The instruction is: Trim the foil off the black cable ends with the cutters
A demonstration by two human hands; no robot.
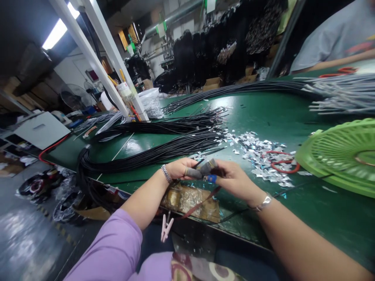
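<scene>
A thin black cable (200,161) shows right at the fingertips, where the left hand (181,168) and right hand (233,177) meet. The fingers are bent and drawn together around it, but blur hides the grip; I cannot tell which hand clamps it. Grey wraps on the fingertips probably spare the skin. The black cable bundle (152,154) lies just beyond and left of the fingers, loose ends toward them — likely for easy reach. Silvery scraps (258,152) spread beyond and right, perhaps kept off the bundle. Both forearms slant inward — wrists low, over the green tabletop's (263,109) near edge.
</scene>
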